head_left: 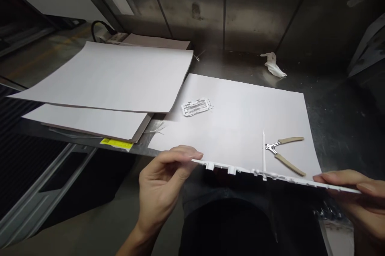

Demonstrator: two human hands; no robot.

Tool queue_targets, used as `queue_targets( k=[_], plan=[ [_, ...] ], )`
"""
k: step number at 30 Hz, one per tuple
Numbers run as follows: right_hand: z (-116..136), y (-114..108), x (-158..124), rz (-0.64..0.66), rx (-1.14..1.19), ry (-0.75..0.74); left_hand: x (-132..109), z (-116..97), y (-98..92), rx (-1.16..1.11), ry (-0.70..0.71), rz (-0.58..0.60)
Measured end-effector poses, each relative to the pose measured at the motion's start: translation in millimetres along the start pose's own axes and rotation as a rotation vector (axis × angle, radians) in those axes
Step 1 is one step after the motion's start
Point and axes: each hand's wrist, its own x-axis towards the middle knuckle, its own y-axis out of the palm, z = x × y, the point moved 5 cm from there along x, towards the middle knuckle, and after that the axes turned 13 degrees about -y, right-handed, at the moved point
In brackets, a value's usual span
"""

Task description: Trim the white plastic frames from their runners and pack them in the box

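Observation:
I hold a long thin white plastic strip [258,172] edge-on across the front of the bench. My left hand [164,185] pinches its left end between thumb and fingers. My right hand [357,196] grips its right end, fingers closed over it. A thin white sprue stands up from the strip near its middle. Just beyond it, tan-handled flush cutters [285,151] lie open on a white sheet [237,115].
A small white moulded part [197,106] lies on the same sheet. Stacked white boards [114,79] sit to the left, overhanging the steel bench edge. A crumpled white cloth [273,65] lies at the back by the metal wall.

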Motion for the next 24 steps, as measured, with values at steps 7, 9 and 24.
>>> queue_targets(
  k=[7, 9, 24],
  plan=[
    [9, 33, 30, -0.041, -0.052, 0.129, 12, 28, -11.7, -0.121, -0.509, -0.218],
    [9, 23, 23, -0.017, -0.04, 0.108, 13, 33, -12.0, -0.212, -0.754, -0.323],
    [16, 36, 26, 0.133, 0.38, 0.027, 3, 53, -44.4, 0.071, -0.681, -0.233]
  ],
)
